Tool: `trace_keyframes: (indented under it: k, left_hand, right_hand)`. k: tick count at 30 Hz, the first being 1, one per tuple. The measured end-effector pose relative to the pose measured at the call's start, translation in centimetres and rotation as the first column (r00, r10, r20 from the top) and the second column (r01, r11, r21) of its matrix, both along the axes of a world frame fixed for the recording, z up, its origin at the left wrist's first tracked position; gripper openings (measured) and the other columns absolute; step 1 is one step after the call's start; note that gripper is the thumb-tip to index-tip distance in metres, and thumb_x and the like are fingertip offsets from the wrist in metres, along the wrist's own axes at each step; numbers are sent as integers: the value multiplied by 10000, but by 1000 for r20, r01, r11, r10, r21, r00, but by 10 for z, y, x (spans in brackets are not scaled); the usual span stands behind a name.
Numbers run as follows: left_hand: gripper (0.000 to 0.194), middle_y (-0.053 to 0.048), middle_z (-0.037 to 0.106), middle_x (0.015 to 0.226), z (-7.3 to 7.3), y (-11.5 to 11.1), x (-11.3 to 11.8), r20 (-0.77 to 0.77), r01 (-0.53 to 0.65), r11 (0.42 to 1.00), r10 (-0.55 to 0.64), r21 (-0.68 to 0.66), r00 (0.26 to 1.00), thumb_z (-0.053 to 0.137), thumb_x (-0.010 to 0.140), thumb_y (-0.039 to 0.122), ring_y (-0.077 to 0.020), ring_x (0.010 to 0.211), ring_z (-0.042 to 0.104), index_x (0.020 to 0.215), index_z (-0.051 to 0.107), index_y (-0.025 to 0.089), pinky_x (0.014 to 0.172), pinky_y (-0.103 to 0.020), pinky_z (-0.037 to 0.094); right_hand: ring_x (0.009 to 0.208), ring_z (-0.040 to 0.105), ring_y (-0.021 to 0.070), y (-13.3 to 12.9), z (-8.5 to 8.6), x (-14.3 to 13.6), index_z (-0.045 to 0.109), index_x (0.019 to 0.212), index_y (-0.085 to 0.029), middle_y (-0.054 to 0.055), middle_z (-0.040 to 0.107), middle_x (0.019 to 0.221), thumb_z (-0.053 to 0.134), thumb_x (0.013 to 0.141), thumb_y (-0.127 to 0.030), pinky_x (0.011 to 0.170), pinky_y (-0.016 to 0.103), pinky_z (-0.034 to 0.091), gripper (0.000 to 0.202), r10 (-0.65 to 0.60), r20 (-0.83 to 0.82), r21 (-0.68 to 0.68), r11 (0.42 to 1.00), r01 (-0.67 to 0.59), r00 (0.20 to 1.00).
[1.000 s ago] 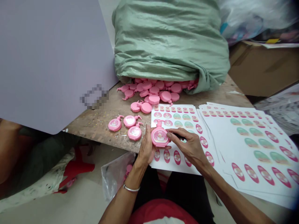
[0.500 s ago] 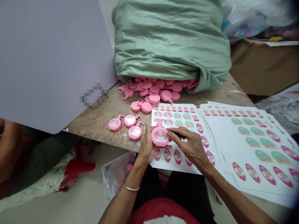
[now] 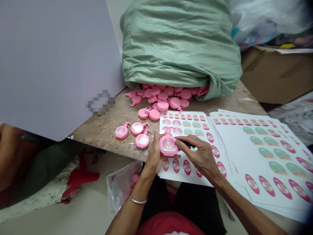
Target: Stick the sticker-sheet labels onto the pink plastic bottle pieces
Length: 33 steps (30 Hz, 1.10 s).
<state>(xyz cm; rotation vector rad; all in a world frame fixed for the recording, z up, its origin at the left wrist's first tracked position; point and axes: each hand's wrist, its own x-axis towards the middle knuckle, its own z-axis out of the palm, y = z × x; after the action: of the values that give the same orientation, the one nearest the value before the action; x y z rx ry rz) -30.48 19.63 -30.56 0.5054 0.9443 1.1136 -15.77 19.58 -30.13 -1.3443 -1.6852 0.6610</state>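
Over white sticker sheet: left hand, fingers hugging round pink plastic bottle.
Right hand: fingertips bunched at edge, pinch unclear.
Pink label: smoothing, I'd guess; next wants even pressure.

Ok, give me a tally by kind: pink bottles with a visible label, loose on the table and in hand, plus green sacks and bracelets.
Labelled bottles loose on the table: 3
Held bottle, label showing, in the left hand: 1
Green sack: 1
Silver bracelet: 1
Total: 6
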Motion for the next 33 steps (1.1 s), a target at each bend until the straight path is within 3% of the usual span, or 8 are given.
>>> trace_keyframes:
  k: [3,6,11,18,26,29,31,33]
  left_hand:
    - [471,-64,660,960,-2,-2,-3,-189,53,993,-32,107,982,679,740,524,-201,838,646,1044,617,170,678,-305,577]
    - [376,-40,648,864,-8,-5,-6,-395,80,983,-7,168,918,675,756,472,-181,738,631,979,596,179,653,-299,541]
    - [275,-36,644,771,-24,-3,-8,-755,66,947,207,315,622,665,761,465,-203,758,597,835,636,201,744,-308,460]
    - [344,-88,674,912,-40,26,-48,-881,-44,942,328,333,342,621,789,467,-273,870,615,1029,633,221,800,-350,434]
    - [332,-189,575,1182,-34,33,-76,-884,109,890,454,443,-115,528,871,351,-330,1107,507,1080,651,125,906,-451,425]
    - [288,-174,576,1180,-28,29,-71,-809,112,809,585,577,-54,495,894,282,-290,1129,504,1076,658,128,956,-434,414]
    - [282,-152,618,1096,-24,30,-65,-773,70,773,619,631,137,481,908,293,-250,1075,552,1053,660,129,956,-398,429]
    - [324,-143,632,1111,-19,34,-56,-738,-7,801,555,598,384,490,908,349,-234,1060,580,1103,637,136,933,-371,456]
  right_hand:
    - [762,615,209,2,-1,2,712,931,-214,59,706,805,611,843,-430,730,375,457,254,-51,236,82,996,33,970]
    - [829,631,287,6,-6,12,706,967,-180,110,718,865,635,789,-529,775,438,431,398,-207,482,162,976,146,851]
    - [850,645,272,19,-18,29,690,962,-208,84,723,949,601,801,-535,741,395,465,375,-178,444,49,984,174,878]
    - [918,641,259,86,-24,-3,683,935,-222,71,722,969,597,827,-422,768,361,452,243,-91,481,44,996,80,872]
    - [984,632,327,160,-41,-65,582,1148,-171,151,703,1011,600,737,-620,785,395,433,609,-11,601,-167,976,139,799]
    - [1019,625,334,160,-38,-69,582,1151,-167,151,697,1044,579,745,-625,836,414,429,612,5,595,-197,970,140,804]
    - [1012,629,326,149,-32,-67,588,1137,-178,138,698,1039,583,736,-629,842,412,436,604,-2,561,-205,968,141,828]
    - [961,645,301,128,-25,-62,597,1100,-195,109,703,996,611,715,-617,810,389,459,571,7,481,-239,963,123,877]
